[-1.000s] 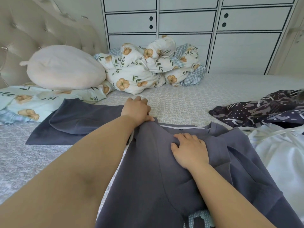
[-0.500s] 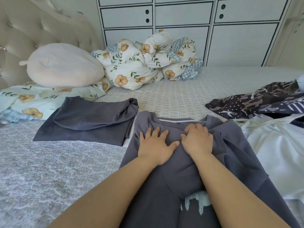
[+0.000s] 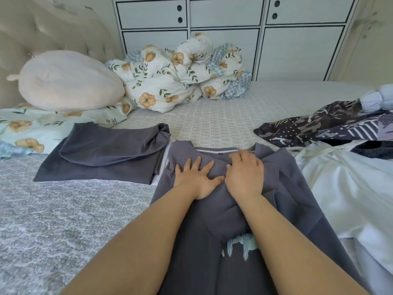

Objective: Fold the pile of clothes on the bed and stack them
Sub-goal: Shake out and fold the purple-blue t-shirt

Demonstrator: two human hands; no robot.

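The grey shirt (image 3: 214, 252) lay spread on the bed (image 3: 63, 220) at the centre of the view, its collar end toward 12 o'clock and its lower part cut off by the bottom edge. Both hands lay on its upper part, just below the collar. The left hand (image 3: 196, 179) pressed flat with fingers spread and straight, holding nothing. The right hand (image 3: 244, 173) lay beside it at 3 o'clock, thumb side touching the left thumb; its fingers reached toward the collar and looked mostly flat on the cloth, though the fingertips were blurred and I could not tell whether they pinched a fold. A pale printed design on the shirt showed only in part between the forearms.

At 10 o'clock from the hands lay a folded grey garment (image 3: 102, 158), just beside the shirt's left edge. At 3 o'clock a white garment (image 3: 348, 199) lay unfolded, running off the right edge, with a dark patterned garment (image 3: 323, 128) beyond it at 2 o'clock, also cut off there. What sat at the far right edge above it was too partial to identify.

At 12 o'clock a bunched floral duvet (image 3: 176, 81) lay against white cabinets (image 3: 297, 50), and at 10 o'clock a cream pillow (image 3: 68, 81) rested on a floral pillowcase (image 3: 42, 128).
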